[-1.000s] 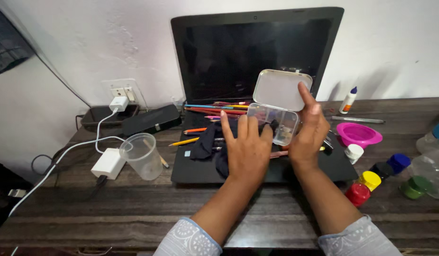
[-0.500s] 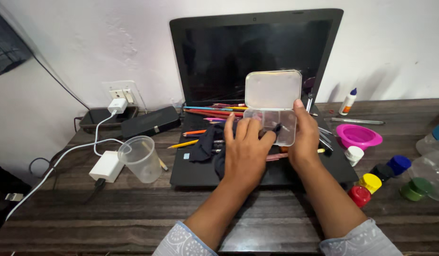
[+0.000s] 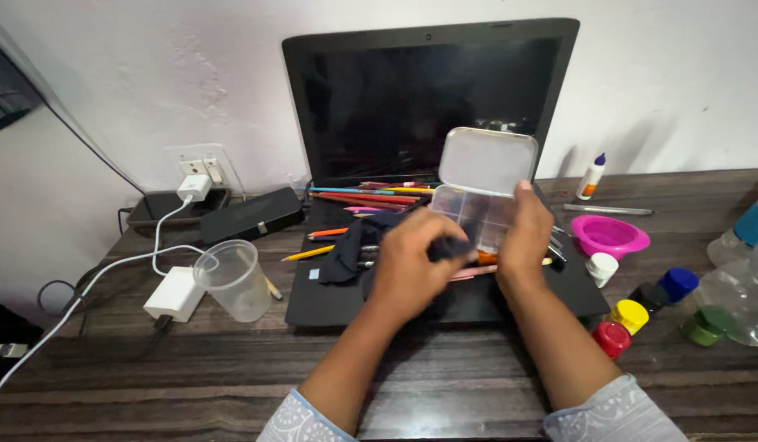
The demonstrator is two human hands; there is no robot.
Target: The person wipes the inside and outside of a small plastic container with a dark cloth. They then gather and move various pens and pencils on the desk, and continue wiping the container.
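Dark wooden desk [image 3: 191, 360] against a white wall, open black laptop [image 3: 428, 98] at centre. Above its keyboard, a clear hinged plastic box [image 3: 481, 192], lid up, gripped at the right edge by the right hand [image 3: 522, 237]. Left hand [image 3: 407, 262] bunched around dark cloth [image 3: 354, 245], pressed against the box. Probably light, rigid, slick; best held by the side walls. Coloured pencils [image 3: 371, 196], pink bowl [image 3: 608, 235], paint pots [image 3: 632, 315] and clear cup [image 3: 231, 278] crowded nearby.
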